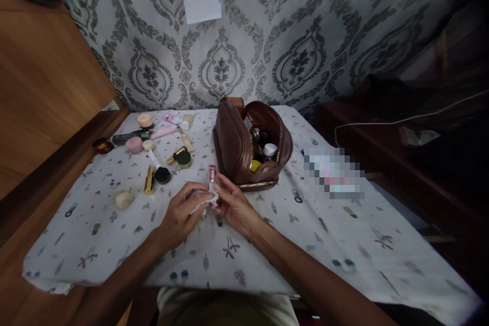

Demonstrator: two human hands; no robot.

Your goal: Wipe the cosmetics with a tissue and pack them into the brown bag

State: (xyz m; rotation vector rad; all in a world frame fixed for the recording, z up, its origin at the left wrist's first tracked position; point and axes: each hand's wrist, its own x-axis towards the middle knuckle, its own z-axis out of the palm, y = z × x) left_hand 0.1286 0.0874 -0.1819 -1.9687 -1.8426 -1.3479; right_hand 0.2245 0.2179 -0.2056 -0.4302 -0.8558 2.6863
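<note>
A small, slim tube [212, 175] stands nearly upright just above the counter [153, 257], in front of the brown bag [233, 145] and near its lower left corner. Its upper part is red with pale, glossy streaks, and its top is narrow and flat-looking; any lettering is too small to read. The lower part disappears behind a crumpled white tissue [201, 197] and the fingertips. The right hand [236, 209] pinches the tube, thumb and forefinger closed at its side. The left hand [184, 214] has its fingers bent around the tissue, pressing it close to the tube's base. A gold tube [149, 181] stands apart to the left, beside a round black lid [163, 175].
</note>
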